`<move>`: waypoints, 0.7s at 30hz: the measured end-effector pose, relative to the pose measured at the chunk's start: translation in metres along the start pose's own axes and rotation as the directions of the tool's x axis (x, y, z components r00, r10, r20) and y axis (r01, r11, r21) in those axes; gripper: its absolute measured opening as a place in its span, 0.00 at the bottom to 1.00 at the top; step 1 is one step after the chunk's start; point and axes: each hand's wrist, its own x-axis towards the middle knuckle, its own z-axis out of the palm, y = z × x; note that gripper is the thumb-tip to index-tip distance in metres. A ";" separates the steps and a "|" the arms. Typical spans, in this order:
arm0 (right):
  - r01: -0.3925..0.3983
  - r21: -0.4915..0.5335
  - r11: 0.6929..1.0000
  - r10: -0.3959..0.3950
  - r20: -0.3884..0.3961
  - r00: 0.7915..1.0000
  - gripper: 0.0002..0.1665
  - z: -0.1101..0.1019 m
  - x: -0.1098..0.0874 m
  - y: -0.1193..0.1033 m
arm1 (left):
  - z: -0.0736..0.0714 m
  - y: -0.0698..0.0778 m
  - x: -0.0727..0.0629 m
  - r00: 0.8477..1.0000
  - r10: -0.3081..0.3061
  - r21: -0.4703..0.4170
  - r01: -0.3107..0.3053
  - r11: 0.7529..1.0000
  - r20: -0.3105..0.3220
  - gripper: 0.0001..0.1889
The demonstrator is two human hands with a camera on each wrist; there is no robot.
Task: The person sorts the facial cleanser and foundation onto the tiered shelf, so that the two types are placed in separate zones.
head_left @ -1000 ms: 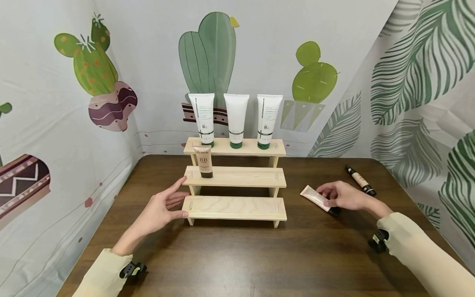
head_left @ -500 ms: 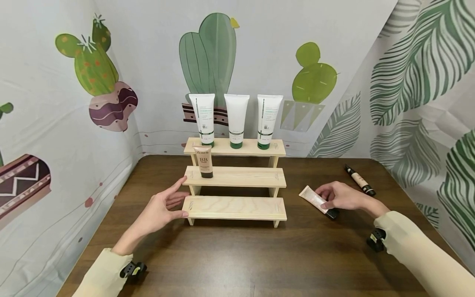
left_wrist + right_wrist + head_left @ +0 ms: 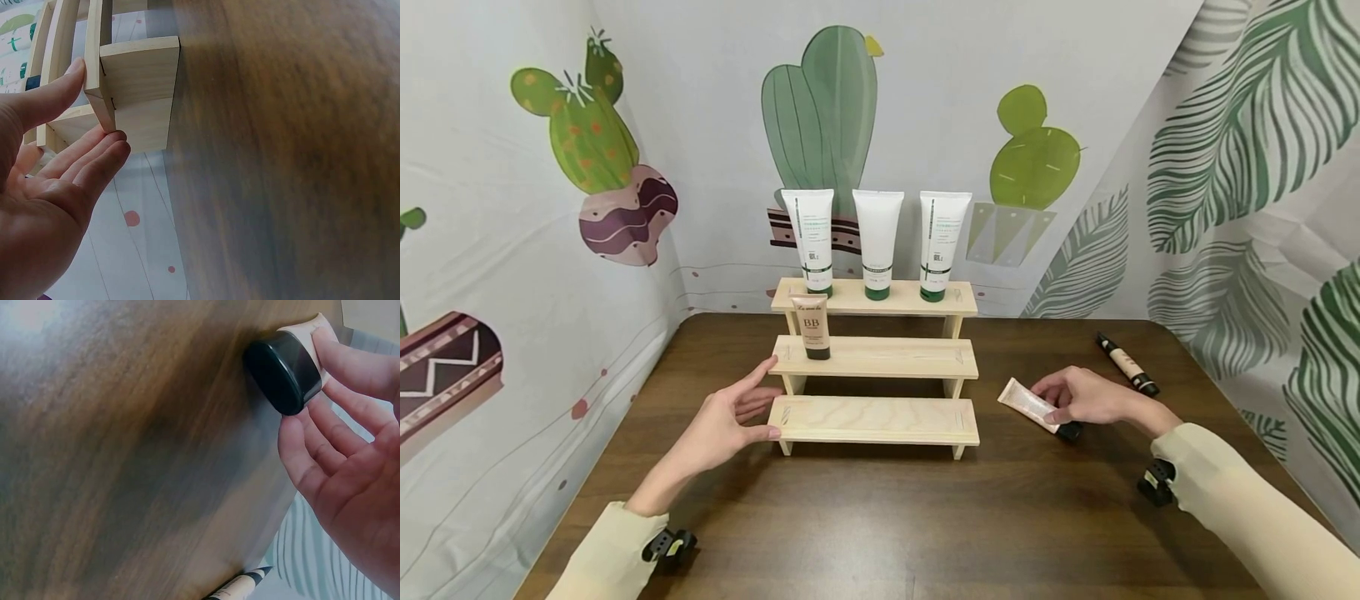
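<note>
My right hand (image 3: 1086,396) pinches a pale pink cosmetic tube (image 3: 1028,403) between thumb and fingers, right at the tabletop on the right. Its black cap (image 3: 284,372) faces the camera in the right wrist view. My left hand (image 3: 718,425) is at the left end of a three-tier wooden stand (image 3: 880,418), its fingers fairly straight. In the left wrist view the thumb (image 3: 53,94) and fingertips (image 3: 119,139) touch the lowest shelf's corner. A beige BB cream tube (image 3: 812,325) stands on the middle shelf's left end.
Three white tubes with green caps stand along the top shelf: left (image 3: 810,237), middle (image 3: 877,242) and right (image 3: 943,243). A beige tube with black ends and a pointed tip (image 3: 1127,363) lies beyond my right hand on the brown table (image 3: 880,517). A cactus-print cloth (image 3: 715,108) hangs behind.
My right hand has shifted slightly to the left with the pale pink tube, which has turned a little. The left hand and the stand have stayed in place.
</note>
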 end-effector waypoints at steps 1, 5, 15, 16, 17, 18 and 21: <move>0.003 0.004 1.000 -0.003 0.007 1.000 0.25 0.000 0.000 -0.001 | 0.000 0.000 0.000 1.000 -0.002 0.000 0.002 1.000 0.000 0.57; 0.002 0.016 1.000 -0.002 0.018 1.000 0.26 0.001 0.001 -0.001 | 0.000 0.000 0.000 1.000 -0.004 0.004 0.004 1.000 0.001 0.57; 0.020 0.008 1.000 -0.019 -0.022 1.000 0.27 0.008 0.000 -0.006 | 0.000 -0.001 0.000 1.000 -0.003 0.007 0.003 1.000 0.002 0.57; 0.018 0.009 1.000 -0.018 -0.029 0.999 0.27 0.008 0.000 -0.007 | 0.000 -0.001 0.000 1.000 -0.003 0.006 0.003 1.000 0.001 0.57; 0.013 0.012 1.000 -0.013 -0.037 0.999 0.27 0.009 0.000 -0.009 | 0.000 -0.001 0.000 1.000 -0.003 0.005 0.003 1.000 0.001 0.57; 0.009 0.017 1.000 -0.009 -0.044 0.999 0.27 0.010 0.000 -0.009 | 0.000 -0.001 0.000 1.000 -0.003 0.006 0.003 1.000 0.001 0.57; 0.000 0.035 0.999 0.002 -0.064 0.998 0.29 0.012 0.000 -0.012 | 0.000 -0.001 0.000 1.000 -0.004 0.005 0.004 1.000 0.001 0.57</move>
